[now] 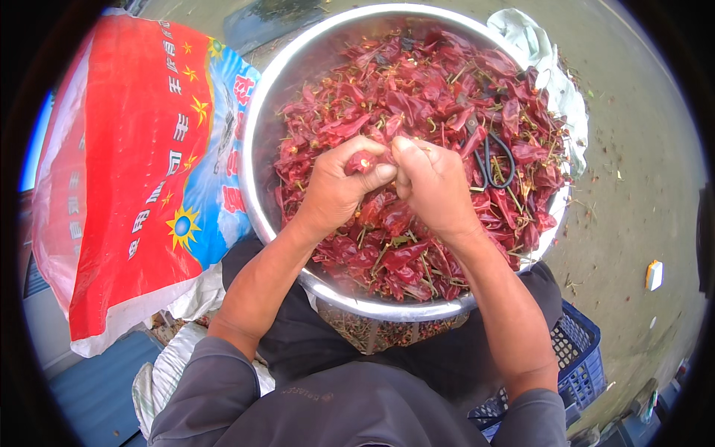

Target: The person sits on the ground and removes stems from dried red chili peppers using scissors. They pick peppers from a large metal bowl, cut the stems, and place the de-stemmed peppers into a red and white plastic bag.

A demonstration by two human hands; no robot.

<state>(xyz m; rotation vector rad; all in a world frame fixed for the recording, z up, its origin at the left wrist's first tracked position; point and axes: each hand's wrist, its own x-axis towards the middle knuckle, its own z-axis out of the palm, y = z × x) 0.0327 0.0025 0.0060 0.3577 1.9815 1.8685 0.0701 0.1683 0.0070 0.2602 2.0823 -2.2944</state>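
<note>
A wide metal basin (258,141) heaped with dried red chili peppers (402,257) stands in front of me. Over the middle of the heap, my left hand (339,179) is closed around a dried chili pepper (360,162), whose end shows between thumb and forefinger. Close beside it, almost touching, my right hand (432,179) is closed in a pinch at the pepper's other side. What lies between the right fingertips is mostly hidden, though a bit of stem seems to show. Scissors (488,160) with dark looped handles rest on the peppers to the right of my right hand.
A large red and blue printed sack (141,171) stands left of the basin. White woven sacking (570,112) lies against its far right rim. A blue plastic crate (585,350) sits at lower right. A small white and orange box (654,275) lies on the concrete floor (625,201).
</note>
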